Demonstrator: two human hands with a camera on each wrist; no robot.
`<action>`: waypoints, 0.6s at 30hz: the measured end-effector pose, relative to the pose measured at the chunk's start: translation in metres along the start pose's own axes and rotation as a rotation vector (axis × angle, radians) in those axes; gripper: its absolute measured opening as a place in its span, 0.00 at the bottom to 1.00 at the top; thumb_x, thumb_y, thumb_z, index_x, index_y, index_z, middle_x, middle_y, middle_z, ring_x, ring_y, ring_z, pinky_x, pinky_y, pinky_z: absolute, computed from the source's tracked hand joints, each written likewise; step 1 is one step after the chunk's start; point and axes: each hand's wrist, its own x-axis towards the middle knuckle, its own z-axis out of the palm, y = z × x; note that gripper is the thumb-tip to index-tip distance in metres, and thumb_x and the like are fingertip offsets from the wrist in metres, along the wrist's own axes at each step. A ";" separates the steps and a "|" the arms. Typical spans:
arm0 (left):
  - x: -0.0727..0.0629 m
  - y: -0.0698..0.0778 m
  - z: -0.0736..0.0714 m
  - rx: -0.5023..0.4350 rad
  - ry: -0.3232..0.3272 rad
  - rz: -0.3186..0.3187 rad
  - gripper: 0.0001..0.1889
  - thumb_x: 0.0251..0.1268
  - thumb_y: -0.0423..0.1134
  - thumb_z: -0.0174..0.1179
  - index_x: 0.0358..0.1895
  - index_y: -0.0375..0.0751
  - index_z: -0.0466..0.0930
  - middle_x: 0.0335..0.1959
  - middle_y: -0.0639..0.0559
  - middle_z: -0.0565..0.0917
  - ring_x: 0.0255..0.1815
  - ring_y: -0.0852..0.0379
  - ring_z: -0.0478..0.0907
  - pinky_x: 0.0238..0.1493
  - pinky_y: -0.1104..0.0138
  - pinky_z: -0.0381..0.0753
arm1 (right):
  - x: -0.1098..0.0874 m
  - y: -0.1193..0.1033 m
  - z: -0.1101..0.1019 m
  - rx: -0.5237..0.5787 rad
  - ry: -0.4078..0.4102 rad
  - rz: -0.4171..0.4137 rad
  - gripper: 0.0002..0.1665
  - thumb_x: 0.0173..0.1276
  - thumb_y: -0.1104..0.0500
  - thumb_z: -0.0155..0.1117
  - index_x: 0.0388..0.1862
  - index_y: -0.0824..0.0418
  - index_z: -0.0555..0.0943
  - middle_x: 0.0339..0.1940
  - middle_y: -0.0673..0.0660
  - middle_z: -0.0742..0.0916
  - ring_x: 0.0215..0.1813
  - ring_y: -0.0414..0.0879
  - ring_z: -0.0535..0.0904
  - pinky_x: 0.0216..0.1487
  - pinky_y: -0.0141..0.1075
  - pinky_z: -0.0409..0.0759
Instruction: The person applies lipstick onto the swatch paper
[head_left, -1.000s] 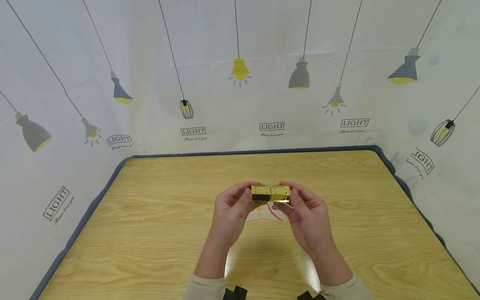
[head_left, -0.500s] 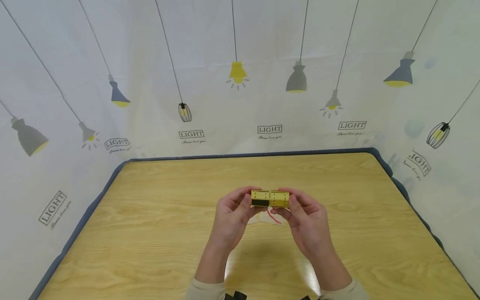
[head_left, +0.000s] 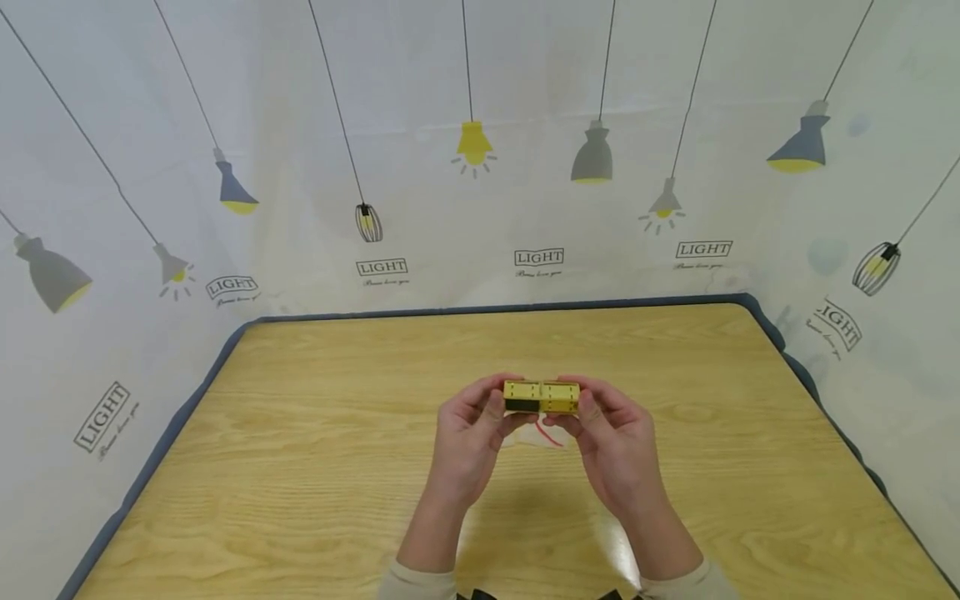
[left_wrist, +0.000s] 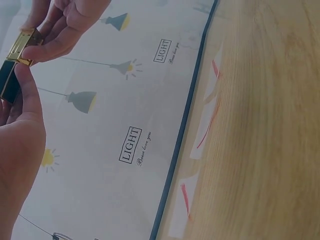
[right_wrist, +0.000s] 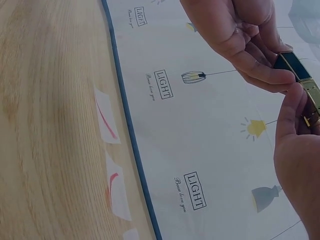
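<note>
Both hands hold one small oblong case (head_left: 542,390), gold with a black panel, above the middle of the table. My left hand (head_left: 467,437) pinches its left end, the one with the black panel, thumb on the near side. The right hand (head_left: 621,437) pinches the all-gold right end in the same way. A seam runs across the middle of the case between the two halves. In the left wrist view the gold half (left_wrist: 24,45) shows small slots in its face. From the right wrist, the black panel (right_wrist: 295,65) shows beyond the gold half, partly behind fingers.
Under the hands, pale paper pieces (head_left: 551,437) with red strokes lie flat on the wooden table (head_left: 315,467). The wrist views show several such strips (left_wrist: 205,130). A dark blue edging (head_left: 397,313) borders the table, with a lamp-printed white curtain (head_left: 450,217) behind.
The case has tilted a little, so its gold lower face on the right has lost its bright glint. Both hands keep their grip, and the head view has shifted slightly.
</note>
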 end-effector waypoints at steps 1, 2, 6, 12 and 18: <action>0.000 0.000 0.001 0.005 0.004 0.002 0.12 0.80 0.47 0.56 0.53 0.52 0.88 0.51 0.57 0.88 0.52 0.62 0.87 0.56 0.67 0.89 | 0.000 0.000 0.000 0.006 0.000 -0.003 0.19 0.86 0.67 0.50 0.56 0.61 0.89 0.52 0.51 0.92 0.46 0.41 0.90 0.52 0.33 0.90; 0.000 0.000 0.002 0.008 0.008 0.003 0.12 0.79 0.47 0.56 0.53 0.52 0.88 0.51 0.57 0.88 0.52 0.62 0.87 0.56 0.67 0.89 | 0.000 0.000 0.000 0.014 -0.001 -0.005 0.19 0.85 0.67 0.50 0.56 0.61 0.89 0.52 0.52 0.92 0.46 0.41 0.90 0.52 0.33 0.90; 0.000 0.000 0.003 0.013 0.022 0.012 0.12 0.78 0.49 0.58 0.52 0.53 0.88 0.51 0.58 0.88 0.52 0.62 0.86 0.56 0.67 0.89 | 0.001 0.000 0.001 0.035 -0.016 -0.013 0.19 0.86 0.67 0.49 0.56 0.62 0.88 0.52 0.52 0.92 0.46 0.42 0.90 0.52 0.33 0.90; 0.000 0.000 0.003 0.002 0.031 0.024 0.13 0.76 0.50 0.59 0.52 0.52 0.88 0.51 0.58 0.88 0.52 0.62 0.86 0.57 0.67 0.89 | 0.001 0.000 0.002 0.026 -0.012 -0.010 0.19 0.86 0.67 0.49 0.56 0.61 0.88 0.52 0.52 0.92 0.46 0.42 0.90 0.52 0.33 0.90; 0.001 0.000 0.005 0.012 0.038 0.039 0.14 0.76 0.51 0.59 0.52 0.52 0.89 0.50 0.57 0.89 0.51 0.62 0.87 0.56 0.67 0.89 | 0.001 0.001 0.003 0.012 0.011 -0.001 0.18 0.86 0.66 0.49 0.55 0.60 0.88 0.51 0.52 0.91 0.45 0.41 0.90 0.51 0.33 0.90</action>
